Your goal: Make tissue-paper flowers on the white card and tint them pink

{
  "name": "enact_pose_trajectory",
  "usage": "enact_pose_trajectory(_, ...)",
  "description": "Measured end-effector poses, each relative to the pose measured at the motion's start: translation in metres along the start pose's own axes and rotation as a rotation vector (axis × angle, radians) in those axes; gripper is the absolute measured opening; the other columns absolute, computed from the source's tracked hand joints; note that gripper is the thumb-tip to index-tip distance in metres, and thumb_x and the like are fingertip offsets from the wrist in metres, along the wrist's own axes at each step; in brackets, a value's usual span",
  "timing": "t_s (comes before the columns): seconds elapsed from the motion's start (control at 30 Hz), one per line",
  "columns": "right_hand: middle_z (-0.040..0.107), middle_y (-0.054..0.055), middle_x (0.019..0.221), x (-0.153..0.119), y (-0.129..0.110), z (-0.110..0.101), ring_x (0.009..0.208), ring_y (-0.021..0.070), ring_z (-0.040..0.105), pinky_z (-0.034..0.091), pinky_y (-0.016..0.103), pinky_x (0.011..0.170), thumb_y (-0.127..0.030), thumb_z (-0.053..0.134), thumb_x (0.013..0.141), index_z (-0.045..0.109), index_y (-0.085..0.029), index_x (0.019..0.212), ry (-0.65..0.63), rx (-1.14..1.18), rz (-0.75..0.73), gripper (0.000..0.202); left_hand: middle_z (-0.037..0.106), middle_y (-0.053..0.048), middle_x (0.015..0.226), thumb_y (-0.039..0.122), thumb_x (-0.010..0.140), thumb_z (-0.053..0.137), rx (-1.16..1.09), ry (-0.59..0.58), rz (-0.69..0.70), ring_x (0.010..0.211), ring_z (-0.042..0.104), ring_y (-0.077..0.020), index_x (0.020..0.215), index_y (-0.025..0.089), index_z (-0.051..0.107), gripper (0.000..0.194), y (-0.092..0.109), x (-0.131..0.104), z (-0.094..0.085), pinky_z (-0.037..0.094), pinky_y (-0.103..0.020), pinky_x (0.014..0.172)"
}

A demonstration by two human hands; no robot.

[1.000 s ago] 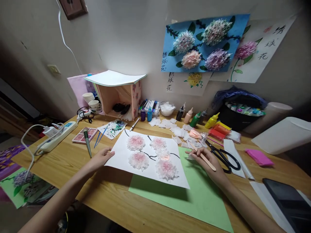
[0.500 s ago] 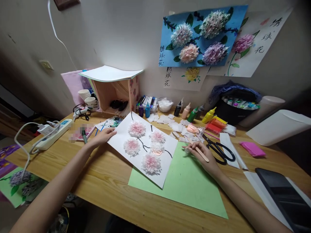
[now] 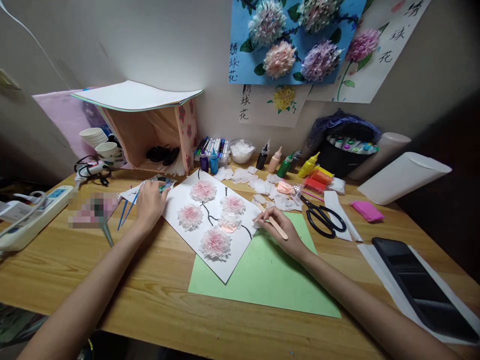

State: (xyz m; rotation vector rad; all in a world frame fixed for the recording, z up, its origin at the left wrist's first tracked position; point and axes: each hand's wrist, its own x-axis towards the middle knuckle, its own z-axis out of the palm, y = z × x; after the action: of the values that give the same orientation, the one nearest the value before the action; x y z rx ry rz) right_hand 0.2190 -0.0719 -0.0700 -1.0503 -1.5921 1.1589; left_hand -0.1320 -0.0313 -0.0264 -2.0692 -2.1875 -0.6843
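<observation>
My right hand (image 3: pixel 281 227) grips a flat wooden craft stick (image 3: pixel 278 230). A small whitish scrap shows at its fingertips, by the right edge of a white sheet (image 3: pixel 187 240). Several fluffy pink-and-white paper flowers (image 3: pixel 215 243) and black painted branch lines are on that sheet. A peach patch (image 3: pixel 228 228) sits at the lower edge of a paler white flower. The sheet partly overlaps a green sheet (image 3: pixel 277 280). My left hand (image 3: pixel 151 202) rests palm down at the white sheet's left corner, fingers loosely apart over a paint-marked paper; its fingertips are partly hidden.
Torn white paper pieces (image 3: pixel 262 186), paint bottles (image 3: pixel 275 161) and a bowl of white material (image 3: pixel 242 151) stand behind the sheets. Black scissors (image 3: pixel 325 220) and a dark tablet (image 3: pixel 420 290) lie to the right. Blue brushes (image 3: pixel 127 210) and a power strip (image 3: pixel 56 210) are left.
The view has shifted. My left hand has let go of the white sheet's left edge and turned palm down beside it. My right hand, still with the craft stick, has moved to the sheet's right edge.
</observation>
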Motion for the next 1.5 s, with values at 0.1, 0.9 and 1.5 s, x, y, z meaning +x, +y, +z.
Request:
enact_pose_trajectory(0.1,0.059,0.003,0.085,0.006,-0.004,0.018,0.079,0.0168,0.058,0.048,0.031,0.072,-0.037,0.060,0.084,0.045,-0.022,0.081,0.012,0.001,0.001,0.021,0.060,-0.013,0.108,0.035,0.095,0.034,-0.137,0.032,0.105,0.102,0.052,-0.0251,0.104,0.013,0.056,0.033,0.043,-0.026,-0.003,0.039,-0.038,0.089)
enact_pose_trajectory(0.9,0.057,0.003,0.091,0.005,0.002,0.038,0.086,0.0172,0.062,0.053,0.034,0.076,-0.023,0.065,0.081,0.045,-0.024,0.086,-0.079,0.030,-0.164,0.021,0.068,-0.003,0.094,0.038,0.087,0.058,-0.744,-0.441,0.200,0.086,0.061,-0.0153,0.109,0.021,0.057,0.028,0.111,-0.069,0.030,0.046,-0.031,0.077)
enact_pose_trajectory(1.5,0.054,0.001,0.089,0.003,0.002,0.040,0.080,0.0148,0.059,0.051,0.031,0.070,-0.010,0.066,0.078,0.044,-0.024,0.089,-0.008,-0.111,-0.355,0.028,0.063,-0.002,0.087,0.031,0.091,0.052,-0.715,-0.343,0.298,0.083,0.055,-0.0153,0.095,0.020,0.061,0.014,0.113,-0.071,0.032,0.043,-0.031,0.075)
